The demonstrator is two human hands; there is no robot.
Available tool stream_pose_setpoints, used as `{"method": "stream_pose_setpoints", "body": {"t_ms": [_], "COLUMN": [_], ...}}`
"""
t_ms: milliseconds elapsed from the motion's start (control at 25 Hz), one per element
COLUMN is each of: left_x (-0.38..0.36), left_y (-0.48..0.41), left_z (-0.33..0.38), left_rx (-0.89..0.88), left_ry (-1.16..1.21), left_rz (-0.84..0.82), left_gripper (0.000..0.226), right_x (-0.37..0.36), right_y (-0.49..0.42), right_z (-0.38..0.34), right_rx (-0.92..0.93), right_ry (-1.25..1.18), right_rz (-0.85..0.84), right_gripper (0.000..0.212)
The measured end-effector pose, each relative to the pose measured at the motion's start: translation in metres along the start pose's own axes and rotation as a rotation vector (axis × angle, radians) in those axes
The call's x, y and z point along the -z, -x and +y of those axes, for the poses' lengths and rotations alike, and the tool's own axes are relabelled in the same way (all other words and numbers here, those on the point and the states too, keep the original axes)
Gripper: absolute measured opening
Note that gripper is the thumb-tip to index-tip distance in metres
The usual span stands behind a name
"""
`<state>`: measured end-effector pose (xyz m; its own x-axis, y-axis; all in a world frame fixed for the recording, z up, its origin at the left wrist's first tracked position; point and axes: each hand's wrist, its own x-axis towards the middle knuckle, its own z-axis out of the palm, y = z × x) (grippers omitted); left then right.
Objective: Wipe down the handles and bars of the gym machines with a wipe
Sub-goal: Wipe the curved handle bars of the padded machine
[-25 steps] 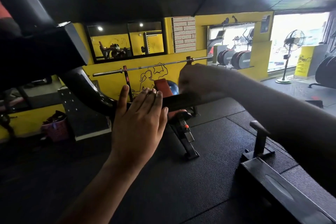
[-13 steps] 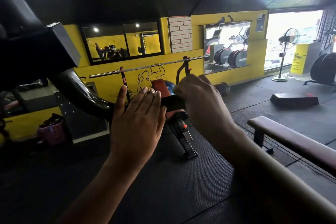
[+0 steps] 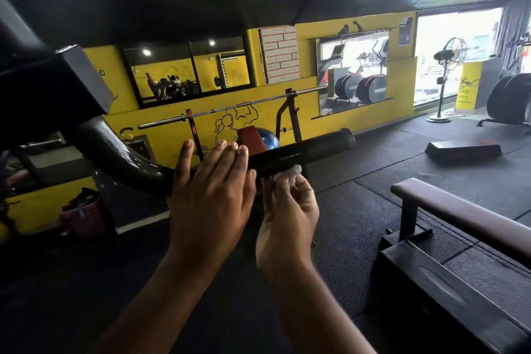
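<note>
A black machine handle bar (image 3: pixel 310 149) runs from a curved black arm on the left to a capped end at the right. My left hand (image 3: pixel 211 195) lies flat against the bar's near side, fingers straight and pointing up. My right hand (image 3: pixel 287 215) is just under the bar, to the right of the left hand, and pinches a small crumpled white wipe (image 3: pixel 293 172). The wipe touches the bar's underside. Most of the wipe is hidden in the fingers.
A padded flat bench (image 3: pixel 465 218) and a dark metal frame (image 3: pixel 448 290) stand close on the right. A barbell on a rack (image 3: pixel 238 109) and a red bench (image 3: pixel 250 141) sit behind the bar by the yellow wall. A pedestal fan (image 3: pixel 448 77) stands far right.
My right hand has come off the top of the bar near its end, drawn back toward me and dropped below the bar with the wipe. My left hand stays flat on the bar.
</note>
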<state>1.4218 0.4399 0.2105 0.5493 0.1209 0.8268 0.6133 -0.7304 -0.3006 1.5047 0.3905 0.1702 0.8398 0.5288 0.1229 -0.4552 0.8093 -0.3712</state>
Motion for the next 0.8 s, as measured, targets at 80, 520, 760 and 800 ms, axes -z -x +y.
{"method": "stream_pose_setpoints", "body": {"t_ms": [80,520,760,800], "left_x": [0.000,-0.001,-0.001,-0.002], "left_y": [0.000,-0.001,-0.001,-0.002], "left_z": [0.000,0.001,0.002,0.002], "left_rx": [0.002,-0.009,-0.010,-0.007], "left_ry": [-0.003,-0.003,0.002,0.008], "left_rz": [0.003,-0.004,-0.008,-0.006], "left_gripper": [0.043,0.044,0.044,0.045], "right_x": [-0.004,-0.005,-0.004,0.000], "right_y": [-0.010,-0.034,-0.026,-0.024], "right_z": [-0.007,-0.022,-0.024,-0.022], "right_rx": [-0.130,-0.298,-0.119,-0.052], "right_ry": [-0.142,-0.288,-0.248,-0.194], "right_rz": [0.037,0.082,0.095,0.091], "right_gripper": [0.022,0.029,0.027,0.024]}}
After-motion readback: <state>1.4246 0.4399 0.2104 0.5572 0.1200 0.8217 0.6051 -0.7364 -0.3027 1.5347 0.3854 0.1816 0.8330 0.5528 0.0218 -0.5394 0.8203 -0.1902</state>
